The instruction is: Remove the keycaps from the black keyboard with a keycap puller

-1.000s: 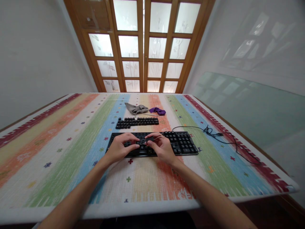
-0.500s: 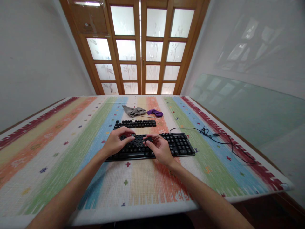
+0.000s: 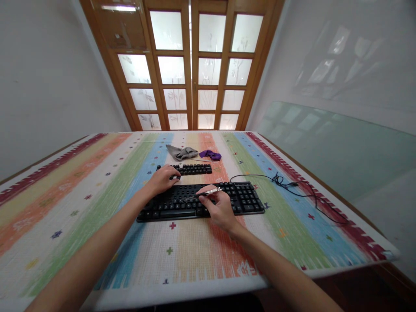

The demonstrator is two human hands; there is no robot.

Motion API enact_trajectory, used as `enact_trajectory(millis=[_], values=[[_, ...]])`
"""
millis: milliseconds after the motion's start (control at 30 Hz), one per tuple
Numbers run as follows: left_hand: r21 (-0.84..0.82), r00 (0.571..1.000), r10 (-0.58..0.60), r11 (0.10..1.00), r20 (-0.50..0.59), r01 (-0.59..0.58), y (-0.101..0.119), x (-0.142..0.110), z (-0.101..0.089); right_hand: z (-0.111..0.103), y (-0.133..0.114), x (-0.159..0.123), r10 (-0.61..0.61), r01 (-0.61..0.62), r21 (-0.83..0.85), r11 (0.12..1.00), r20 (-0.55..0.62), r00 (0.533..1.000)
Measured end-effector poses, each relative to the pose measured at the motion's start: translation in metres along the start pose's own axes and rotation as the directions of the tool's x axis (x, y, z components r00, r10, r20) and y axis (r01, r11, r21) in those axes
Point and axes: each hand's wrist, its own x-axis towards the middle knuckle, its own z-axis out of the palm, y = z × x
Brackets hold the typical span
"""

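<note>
A black keyboard (image 3: 182,213) lies across the striped tablecloth, its upper left area bare of keycaps. Beyond it, loose black keycaps (image 3: 198,169) stand in rows. My left hand (image 3: 162,180) is at the left end of these rows, thumb and fingers pinched around a small dark keycap (image 3: 174,177), mostly hidden by the fingers. Over the middle of the keyboard, my right hand (image 3: 219,209) grips a wire keycap puller (image 3: 209,192). The puller's thin wire ends point left, above the keyboard.
A grey cloth (image 3: 182,152) and a purple cloth (image 3: 210,154) lie behind the loose keycaps. The keyboard's black cable (image 3: 282,181) runs loosely to the right. Wooden glazed doors (image 3: 191,65) stand past the table's far edge.
My left hand has moved from the bare part of the keyboard up and left to the loose keycaps, carrying a keycap. My right hand stays over the keyboard, its puller now showing more clearly.
</note>
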Motion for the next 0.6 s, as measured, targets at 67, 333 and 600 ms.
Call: enact_trajectory(millis=[67,333,600], values=[[0.035,0.999,-0.014,0.999,0.050,0.012,-0.002,0.002,0.003,-0.001,-0.002,0.000,-0.028,0.028,-0.018,0.999,0.000,1.000],[0.074,0.993,-0.016,0.997,0.118,0.008,-0.013,0.005,0.008,0.000,-0.014,-0.005,-0.101,0.106,-0.058,0.993,0.072,0.992],[0.103,0.997,-0.014,0.995,0.076,0.007,-0.014,0.006,0.006,0.001,-0.015,-0.007,-0.110,0.113,-0.059,0.992,0.058,0.992]])
